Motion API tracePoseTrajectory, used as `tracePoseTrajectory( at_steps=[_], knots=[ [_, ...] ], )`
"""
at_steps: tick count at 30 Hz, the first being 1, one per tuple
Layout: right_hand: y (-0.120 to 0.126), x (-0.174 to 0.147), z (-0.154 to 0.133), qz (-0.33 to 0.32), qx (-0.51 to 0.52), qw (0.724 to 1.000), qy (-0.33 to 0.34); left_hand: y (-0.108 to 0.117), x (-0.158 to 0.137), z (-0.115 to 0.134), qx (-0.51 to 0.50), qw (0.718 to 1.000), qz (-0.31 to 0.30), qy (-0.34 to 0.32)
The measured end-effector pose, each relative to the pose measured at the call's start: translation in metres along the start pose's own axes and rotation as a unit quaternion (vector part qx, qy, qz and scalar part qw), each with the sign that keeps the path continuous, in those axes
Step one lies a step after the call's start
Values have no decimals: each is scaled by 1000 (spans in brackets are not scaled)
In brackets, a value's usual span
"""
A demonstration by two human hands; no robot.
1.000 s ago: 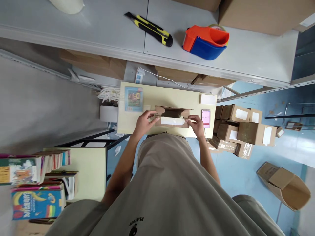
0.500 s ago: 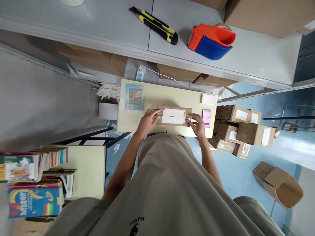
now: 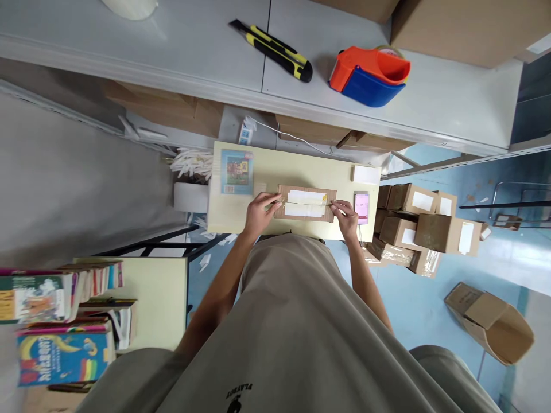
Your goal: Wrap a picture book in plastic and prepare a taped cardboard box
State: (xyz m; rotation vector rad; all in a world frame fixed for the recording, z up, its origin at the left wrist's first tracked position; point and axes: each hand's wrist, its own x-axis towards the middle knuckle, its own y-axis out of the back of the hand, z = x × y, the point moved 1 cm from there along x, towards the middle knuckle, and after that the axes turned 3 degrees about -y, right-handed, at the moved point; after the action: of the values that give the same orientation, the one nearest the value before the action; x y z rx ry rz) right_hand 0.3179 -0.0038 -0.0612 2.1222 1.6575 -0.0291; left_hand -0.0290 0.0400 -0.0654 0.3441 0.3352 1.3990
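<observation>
A flat, narrow cardboard box (image 3: 305,217) lies on the pale yellow table in front of me. Two white strips (image 3: 305,210) run along its top on either side of a lengthwise line, with a small yellow mark near the right end. My left hand (image 3: 260,213) is closed at the box's left end, thumb and fingertips pinched on its edge by the line. At the opposite end my right hand (image 3: 345,218) pinches the edge in the same way. Whether thin tape lies under the fingertips is too small to tell.
Left on the table (image 3: 275,158) is a blue picture book (image 3: 237,172); right are a phone (image 3: 361,207) and a white box (image 3: 365,174). The shelf above bears a utility knife (image 3: 275,50) and tape dispenser (image 3: 370,76). Cartons (image 3: 430,229) crowd the right floor; books (image 3: 64,355) stand lower left.
My right fingers have drawn together into a tighter pinch at the box's right end. My left hand stays at the left end. The whole view has shifted slightly.
</observation>
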Motion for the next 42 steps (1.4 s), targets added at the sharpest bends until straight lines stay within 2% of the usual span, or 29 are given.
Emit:
tracePoseTrajectory(
  at_steps=[7,16,23,28,31,34,39,42],
  knots=[
    [-3,-4,1,26,24,999,9,-3,-1,0,-23,999,25,4],
    [-10,-4,4,49,50,997,13,-2,2,6,-48,998,27,25],
    [-5,-4,-5,19,9,1000,8,-2,5,-1,-108,993,30,26],
    [8,-11,-22,-13,-37,998,40,11,14,3,-69,997,19,-17],
    [23,-6,-51,8,-94,990,104,22,33,20,-51,996,38,-70],
    [37,14,-100,29,-147,968,200,31,64,55,-59,987,62,-137],
    [46,75,-201,59,-229,909,343,32,127,137,-61,971,66,-221],
    [40,121,-249,69,-309,877,361,23,155,180,-67,962,67,-258]
  ],
)
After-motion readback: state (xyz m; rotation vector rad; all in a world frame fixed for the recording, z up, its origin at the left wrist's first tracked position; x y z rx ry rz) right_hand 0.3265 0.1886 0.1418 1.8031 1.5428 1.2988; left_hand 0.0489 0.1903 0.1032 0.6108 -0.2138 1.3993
